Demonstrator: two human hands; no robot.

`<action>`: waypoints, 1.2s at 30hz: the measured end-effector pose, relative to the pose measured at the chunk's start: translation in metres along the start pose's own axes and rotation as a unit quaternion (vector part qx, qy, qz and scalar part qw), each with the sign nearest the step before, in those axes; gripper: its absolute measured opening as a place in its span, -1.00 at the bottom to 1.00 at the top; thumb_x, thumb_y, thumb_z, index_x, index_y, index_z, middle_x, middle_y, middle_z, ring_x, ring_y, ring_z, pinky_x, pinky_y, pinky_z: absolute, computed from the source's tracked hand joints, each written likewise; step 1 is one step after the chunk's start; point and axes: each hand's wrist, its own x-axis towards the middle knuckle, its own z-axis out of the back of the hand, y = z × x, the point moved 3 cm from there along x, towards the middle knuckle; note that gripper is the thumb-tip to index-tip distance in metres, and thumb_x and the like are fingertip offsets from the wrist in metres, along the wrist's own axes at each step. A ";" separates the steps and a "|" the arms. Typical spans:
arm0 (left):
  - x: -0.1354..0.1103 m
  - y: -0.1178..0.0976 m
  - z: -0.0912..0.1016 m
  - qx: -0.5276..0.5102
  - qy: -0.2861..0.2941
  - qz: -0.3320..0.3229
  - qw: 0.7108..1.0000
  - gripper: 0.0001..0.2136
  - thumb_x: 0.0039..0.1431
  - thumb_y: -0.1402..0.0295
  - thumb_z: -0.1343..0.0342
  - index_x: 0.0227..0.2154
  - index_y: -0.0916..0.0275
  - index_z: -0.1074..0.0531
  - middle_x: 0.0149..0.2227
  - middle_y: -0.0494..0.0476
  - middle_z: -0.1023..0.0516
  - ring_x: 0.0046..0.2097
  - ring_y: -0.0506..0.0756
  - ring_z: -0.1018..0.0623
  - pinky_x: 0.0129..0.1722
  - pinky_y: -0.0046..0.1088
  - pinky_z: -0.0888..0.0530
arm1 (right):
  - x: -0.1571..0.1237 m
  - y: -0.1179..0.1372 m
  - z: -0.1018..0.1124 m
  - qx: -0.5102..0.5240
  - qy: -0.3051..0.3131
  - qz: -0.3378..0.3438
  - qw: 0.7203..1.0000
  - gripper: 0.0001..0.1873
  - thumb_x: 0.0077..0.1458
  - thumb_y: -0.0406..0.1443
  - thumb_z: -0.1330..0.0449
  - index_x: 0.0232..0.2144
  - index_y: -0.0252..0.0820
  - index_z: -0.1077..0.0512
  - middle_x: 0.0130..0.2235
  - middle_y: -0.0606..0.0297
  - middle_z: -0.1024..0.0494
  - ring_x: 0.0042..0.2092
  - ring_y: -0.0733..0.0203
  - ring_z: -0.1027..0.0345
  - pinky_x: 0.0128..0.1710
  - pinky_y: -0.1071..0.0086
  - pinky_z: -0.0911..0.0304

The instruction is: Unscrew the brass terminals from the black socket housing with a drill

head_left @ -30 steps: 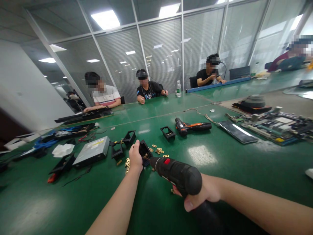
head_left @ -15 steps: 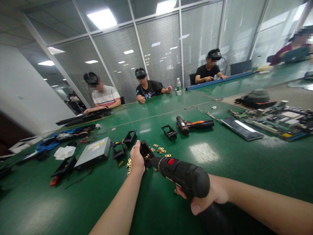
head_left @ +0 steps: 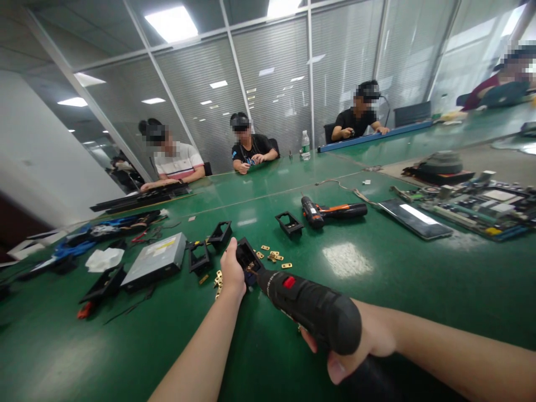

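Note:
My left hand (head_left: 233, 269) grips a black plastic frame (head_left: 248, 252) by its left side, tilted up off the green table (head_left: 268, 357). A black cordless drill (head_left: 310, 304) with a red switch is in my right hand (head_left: 347, 352), fingers wrapped round its handle. Its tip points into the frame, where small brassy parts show; whether bit and part touch I cannot tell. Loose brass plates (head_left: 274, 256) lie just right of the frame, and more brass plates (head_left: 218, 282) lie beside my left wrist. Three similar black frames are close by, one of them an empty-centred frame (head_left: 288, 224).
A second drill (head_left: 330, 212) with orange trim lies beyond my hands. Left stand a silver disc drive (head_left: 156, 261), crumpled tissue (head_left: 104, 259) and tools. To the right are a dark phone-like slab (head_left: 414, 219) and a circuit board (head_left: 481, 204). Several people sit around the table.
The drill's rear end has dipped slightly, its tip still at the frame. My left hand keeps its hold. Across the table, a person in black has brought both hands together.

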 end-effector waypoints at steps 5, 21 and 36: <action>-0.002 -0.002 -0.002 0.008 0.004 0.002 1.000 -0.48 0.02 -0.19 -0.36 -0.30 0.19 -0.48 -0.38 0.12 -0.61 -0.40 0.18 -0.61 -0.37 -0.26 -0.56 | -0.002 -0.005 0.004 0.022 0.001 -0.015 1.000 -0.36 -0.39 0.02 -0.69 -0.36 -0.21 -0.57 -0.35 0.33 -0.55 -0.29 0.18 -0.39 -0.24 0.26 -0.32; -0.005 -0.006 -0.003 0.027 0.014 0.011 0.999 -0.48 0.03 -0.21 -0.34 -0.31 0.20 -0.51 -0.39 0.21 -0.65 -0.42 0.25 -0.64 -0.47 -0.24 -0.54 | 0.004 -0.008 -0.002 0.003 0.012 -0.049 0.999 -0.37 -0.55 -0.09 -0.72 -0.51 -0.20 -0.47 -0.44 0.39 -0.51 -0.42 0.27 -0.37 -0.49 0.44 -0.22; 0.001 -0.002 0.000 0.017 0.015 0.004 1.000 -0.44 -0.02 -0.21 -0.39 -0.29 0.24 -0.52 -0.35 0.16 -0.64 -0.30 0.24 -0.68 -0.32 -0.25 -0.61 | 0.002 -0.005 0.000 0.014 0.002 -0.031 0.999 -0.37 -0.51 -0.15 -0.71 -0.32 -0.27 -0.65 -0.27 0.26 -0.65 -0.27 0.15 -0.51 -0.19 0.29 -0.45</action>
